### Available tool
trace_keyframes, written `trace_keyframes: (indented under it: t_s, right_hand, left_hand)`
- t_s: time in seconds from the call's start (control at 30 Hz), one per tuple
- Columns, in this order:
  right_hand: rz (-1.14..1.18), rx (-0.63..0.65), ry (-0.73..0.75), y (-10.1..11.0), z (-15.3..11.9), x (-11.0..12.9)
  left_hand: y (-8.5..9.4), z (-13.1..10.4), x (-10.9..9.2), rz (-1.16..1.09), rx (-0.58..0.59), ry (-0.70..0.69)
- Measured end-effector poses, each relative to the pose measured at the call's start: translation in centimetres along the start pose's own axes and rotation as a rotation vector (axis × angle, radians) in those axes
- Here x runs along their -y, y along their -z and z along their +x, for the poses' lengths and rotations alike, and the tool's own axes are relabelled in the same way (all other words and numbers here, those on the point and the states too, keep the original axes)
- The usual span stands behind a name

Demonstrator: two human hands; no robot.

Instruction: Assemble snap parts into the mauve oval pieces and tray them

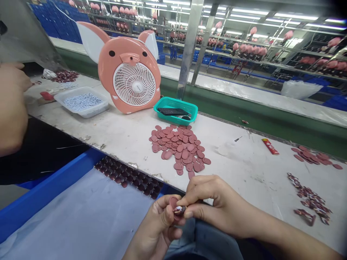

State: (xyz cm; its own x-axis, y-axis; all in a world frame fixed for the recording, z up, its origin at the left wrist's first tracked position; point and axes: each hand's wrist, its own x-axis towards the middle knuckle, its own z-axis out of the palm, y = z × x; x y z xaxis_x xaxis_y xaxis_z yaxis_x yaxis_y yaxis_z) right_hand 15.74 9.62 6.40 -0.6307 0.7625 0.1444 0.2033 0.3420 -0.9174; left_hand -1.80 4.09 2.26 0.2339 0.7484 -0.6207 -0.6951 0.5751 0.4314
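Observation:
Low in the middle, my left hand [159, 224] pinches a reddish-brown oval disc [173, 202] between thumb and fingers. Fingertips of my right hand [211, 198] close on a small dark brown figurine [179, 211] with a white patch, held against the disc. Whether the two parts are joined cannot be seen. Just beyond my hands lies a heap of similar oval discs [180, 146] on the white tabletop. Several small brown-and-white figurines [311, 196] lie in a pile to the right.
A pink pig-shaped fan [137, 85] stands behind a green basket [176, 117] holding a black phone-like object. At left are a white tray [103, 106] of tiny pale pieces and another person's arm [12, 108]. A blue bin [54, 195] holds rows of dark pieces below the table edge.

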Motion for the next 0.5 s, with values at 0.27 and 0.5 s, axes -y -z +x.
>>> trace_keyframes:
  t_s: [0.27, 0.5]
  right_hand:
    - [-0.018, -0.02, -0.046, -0.1, 0.7, -0.6]
    - [-0.526, -0.35, 0.267, -4.2, 0.5, -3.1]
  left_hand:
    - [2.8, 2.3, 0.0, 0.04, 0.178, 0.027]
    - [3.1, 2.1, 0.7, 0.092, -0.254, -0.445]
